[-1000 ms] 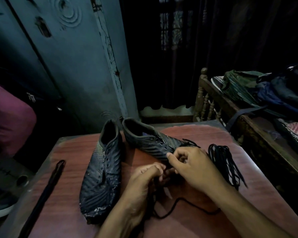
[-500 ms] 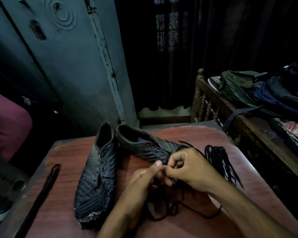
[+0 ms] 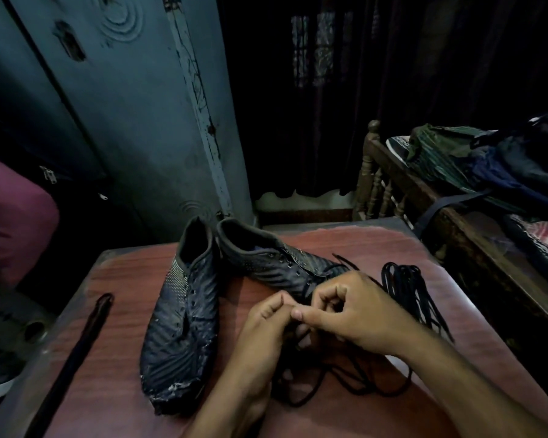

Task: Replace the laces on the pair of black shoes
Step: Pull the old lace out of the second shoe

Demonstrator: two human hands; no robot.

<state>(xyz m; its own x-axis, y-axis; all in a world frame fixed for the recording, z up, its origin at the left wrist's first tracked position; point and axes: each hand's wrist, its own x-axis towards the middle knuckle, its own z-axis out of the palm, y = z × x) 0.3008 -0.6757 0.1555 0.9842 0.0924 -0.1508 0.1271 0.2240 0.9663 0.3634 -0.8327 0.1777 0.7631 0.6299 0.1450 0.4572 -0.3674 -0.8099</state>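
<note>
Shoes (image 3: pixel 184 314) on table (image 3: pixel 114 390); hands (image 3: pixel 358 311) pinch lace (image 3: pixel 345 387).

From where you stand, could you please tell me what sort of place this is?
Probably a home bedroom: a wooden bed heaped with clothes, a dark curtain over the window, and a steel wardrobe behind the small table.

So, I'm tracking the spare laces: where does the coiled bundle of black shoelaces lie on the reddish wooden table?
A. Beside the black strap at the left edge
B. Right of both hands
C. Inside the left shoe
B: the coiled bundle of black shoelaces lies on the reddish wooden table, just beyond the right hand.
</note>
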